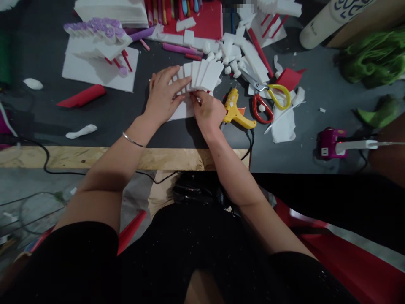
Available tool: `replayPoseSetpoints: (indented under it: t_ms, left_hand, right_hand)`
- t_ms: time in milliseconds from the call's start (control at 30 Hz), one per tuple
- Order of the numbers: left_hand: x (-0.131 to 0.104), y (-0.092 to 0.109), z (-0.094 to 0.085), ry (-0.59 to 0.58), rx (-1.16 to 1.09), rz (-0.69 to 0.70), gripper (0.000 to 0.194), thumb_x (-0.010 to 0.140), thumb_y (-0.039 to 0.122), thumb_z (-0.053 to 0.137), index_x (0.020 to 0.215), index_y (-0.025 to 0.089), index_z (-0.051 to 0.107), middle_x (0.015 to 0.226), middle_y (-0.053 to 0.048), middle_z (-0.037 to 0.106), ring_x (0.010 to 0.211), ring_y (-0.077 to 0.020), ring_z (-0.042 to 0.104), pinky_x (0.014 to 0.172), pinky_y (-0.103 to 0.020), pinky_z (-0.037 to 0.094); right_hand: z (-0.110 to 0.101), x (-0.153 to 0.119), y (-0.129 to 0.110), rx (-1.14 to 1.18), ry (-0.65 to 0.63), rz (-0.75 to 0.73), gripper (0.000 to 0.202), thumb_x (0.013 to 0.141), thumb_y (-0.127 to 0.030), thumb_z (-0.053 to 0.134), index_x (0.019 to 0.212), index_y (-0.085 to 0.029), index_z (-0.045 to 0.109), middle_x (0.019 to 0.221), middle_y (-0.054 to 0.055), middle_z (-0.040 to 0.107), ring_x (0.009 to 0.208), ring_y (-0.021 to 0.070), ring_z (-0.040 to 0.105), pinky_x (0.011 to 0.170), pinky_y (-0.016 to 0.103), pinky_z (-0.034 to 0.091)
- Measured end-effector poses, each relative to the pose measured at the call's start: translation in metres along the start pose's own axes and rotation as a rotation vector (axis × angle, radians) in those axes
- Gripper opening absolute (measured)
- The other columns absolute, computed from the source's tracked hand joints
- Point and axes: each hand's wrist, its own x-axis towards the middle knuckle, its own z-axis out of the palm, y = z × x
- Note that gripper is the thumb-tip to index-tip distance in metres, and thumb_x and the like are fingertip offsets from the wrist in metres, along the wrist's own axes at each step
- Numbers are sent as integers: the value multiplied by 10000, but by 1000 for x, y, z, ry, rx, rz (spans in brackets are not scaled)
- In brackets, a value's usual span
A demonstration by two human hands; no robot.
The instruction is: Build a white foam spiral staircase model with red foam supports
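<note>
Just past the wooden edge [174, 158] of the tabletop [193, 137], the white base [182, 111] lies beneath both hands, with overlapping white panels [211, 77] fanned above it. The left hand [161, 93] is spread over the panels' left side; it probably serves best with light, even pressure, so the spacing holds. The right hand [207, 109] bunches its fingers at their lower edge; whether they pinch anything, I cannot tell. Just beside it lies the yellow glue gun [234, 110], possibly hot, so knuckles should avoid it. Farther right, the scissors [260, 87] rest among white offcuts [232, 45], best kept off the panels.
</note>
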Motion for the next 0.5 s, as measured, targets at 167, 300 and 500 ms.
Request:
replayPoseSetpoints:
  t_ms: [167,300,500]
  left_hand:
    - [-1,2,0,6,30,-20,600,918,660,480,1442,396,605,1628,67,473,1497,-310,314,1248,-632,186]
    - [-2,3,0,3,19,-20,560,921,663,492,1428,449,598,1575,71,523,1508,-292,293,1252,-615,162]
    - [-3,1,2,14,34,-22,545,967,596,494,1456,374,584,1564,46,532,1498,-290,255,1256,-674,65]
  right_hand:
    - [10,4,9,47,58,-60,507,1099,-529,359,1281,-210,709,936,77,698,1097,284,707,905,425,516]
    - [13,6,11,48,56,-66,510,1096,-537,365,1296,-216,708,909,72,690,1079,289,711,908,447,519]
    - [-3,0,-1,-40,-53,24,480,1110,-469,348,1378,-223,661,1016,99,701,1104,300,710,923,458,512]
